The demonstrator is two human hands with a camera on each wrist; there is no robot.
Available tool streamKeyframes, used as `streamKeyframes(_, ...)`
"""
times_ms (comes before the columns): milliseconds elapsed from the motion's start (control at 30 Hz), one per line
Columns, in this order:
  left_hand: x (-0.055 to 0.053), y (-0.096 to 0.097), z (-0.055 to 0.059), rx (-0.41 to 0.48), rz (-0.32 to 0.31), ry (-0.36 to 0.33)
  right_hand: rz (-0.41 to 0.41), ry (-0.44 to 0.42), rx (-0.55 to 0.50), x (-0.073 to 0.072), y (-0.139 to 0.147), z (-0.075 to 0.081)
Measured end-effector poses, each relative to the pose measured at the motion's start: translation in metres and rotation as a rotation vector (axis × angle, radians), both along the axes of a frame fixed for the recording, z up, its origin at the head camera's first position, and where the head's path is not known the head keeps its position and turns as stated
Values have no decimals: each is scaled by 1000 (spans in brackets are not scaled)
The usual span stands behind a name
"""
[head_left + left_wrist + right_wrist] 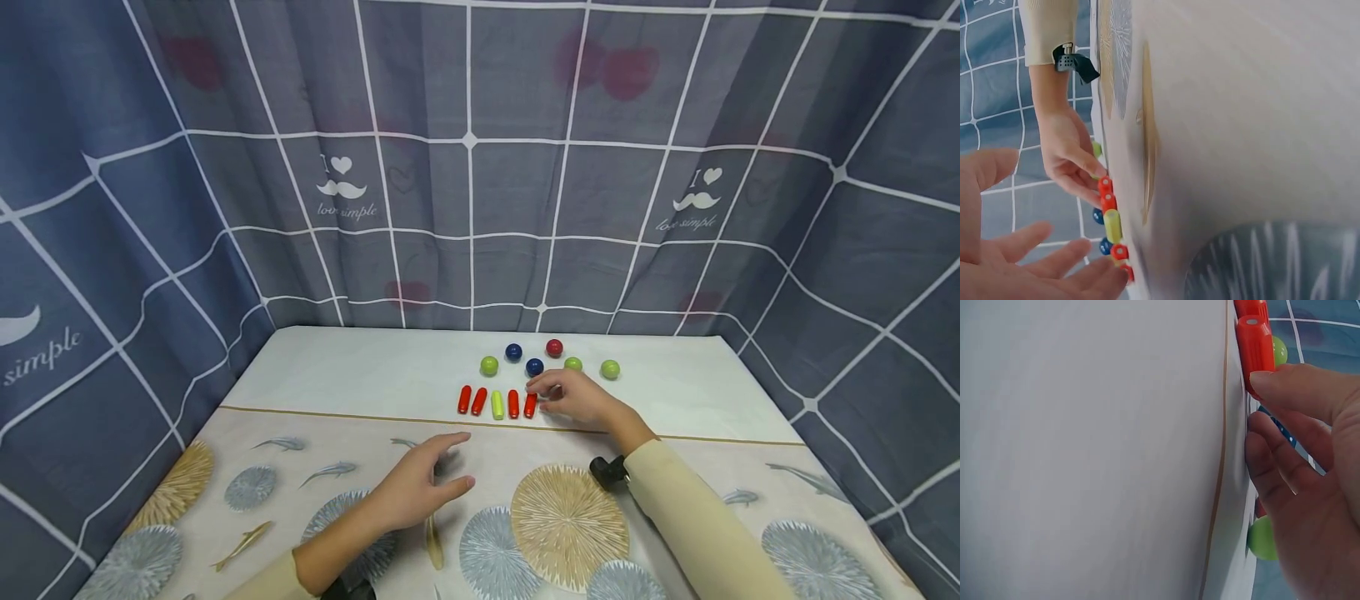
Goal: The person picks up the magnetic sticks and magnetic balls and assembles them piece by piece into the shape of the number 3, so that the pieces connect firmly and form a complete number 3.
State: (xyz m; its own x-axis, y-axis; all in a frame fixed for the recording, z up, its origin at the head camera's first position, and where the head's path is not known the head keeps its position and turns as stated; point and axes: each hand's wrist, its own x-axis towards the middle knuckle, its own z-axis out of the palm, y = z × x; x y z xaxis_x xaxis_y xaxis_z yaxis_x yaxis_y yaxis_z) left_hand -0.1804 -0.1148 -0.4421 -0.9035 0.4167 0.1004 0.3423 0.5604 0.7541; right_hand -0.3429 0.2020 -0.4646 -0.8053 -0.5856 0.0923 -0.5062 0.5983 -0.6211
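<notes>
A row of small plastic cylinders lies on the white strip in the head view: two red cylinders (472, 400) at the left, a yellow-green cylinder (497, 405) in the middle and two red at the right. My right hand (573, 397) pinches the rightmost red cylinder (1255, 353) with thumb and forefinger; in the right wrist view the thumb tip lies on its near end while the forefinger is partly hidden. Over the patterned cloth, nearer me, my left hand (422, 483) hovers with fingers spread and holds nothing.
Behind the row sit several small balls: green balls (611, 369), two blue balls (534, 367) and a red ball (554, 348). A gold line (405, 417) edges the printed tablecloth (360, 454). A grey checked curtain (420, 192) surrounds the table's back and sides.
</notes>
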Motion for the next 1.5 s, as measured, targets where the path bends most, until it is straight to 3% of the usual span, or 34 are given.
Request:
streamKeyframes(267, 3, 2, -1, 75, -24, -100, 17, -28, -6, -8, -2, 0)
streamKeyframes(967, -11, -2, -8, 81, -68, -180, 54, -58, -18, -8, 2, -3)
streamKeyframes(1200, -20, -2, -8, 82, -96, -150, 45, -74, -27, 4, 10, 2)
streamKeyframes(1500, -29, 4, -10, 110, -84, -150, 13, -91, -101, 36, 12, 2)
